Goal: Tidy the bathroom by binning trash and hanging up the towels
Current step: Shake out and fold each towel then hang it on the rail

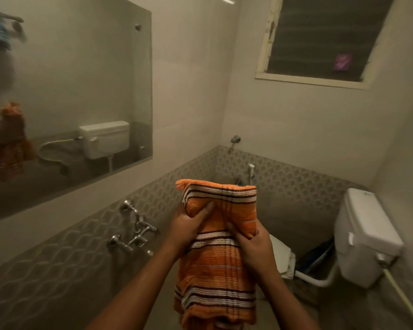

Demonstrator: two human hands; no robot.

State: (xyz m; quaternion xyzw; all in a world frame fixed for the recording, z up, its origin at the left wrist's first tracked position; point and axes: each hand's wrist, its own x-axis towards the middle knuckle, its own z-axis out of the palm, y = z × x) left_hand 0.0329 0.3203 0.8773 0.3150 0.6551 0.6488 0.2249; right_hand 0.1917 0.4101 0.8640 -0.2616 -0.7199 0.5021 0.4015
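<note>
Both hands, left hand [188,231] and right hand [253,244], grip the folded orange striped woven towel [221,258], held up in front of the wall. Its loose lower folds could slip open if either grip slackens.

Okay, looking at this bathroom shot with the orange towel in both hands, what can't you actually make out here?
Head view only:
- Orange towel: bottom end cut off by the frame edge; left hand and right hand cover its middle.
- Towel rail or bin: none in view.
- Mirror: reflections at its left edge too blurred to identify.
- Purple item on the window: too small and blurred.
</note>
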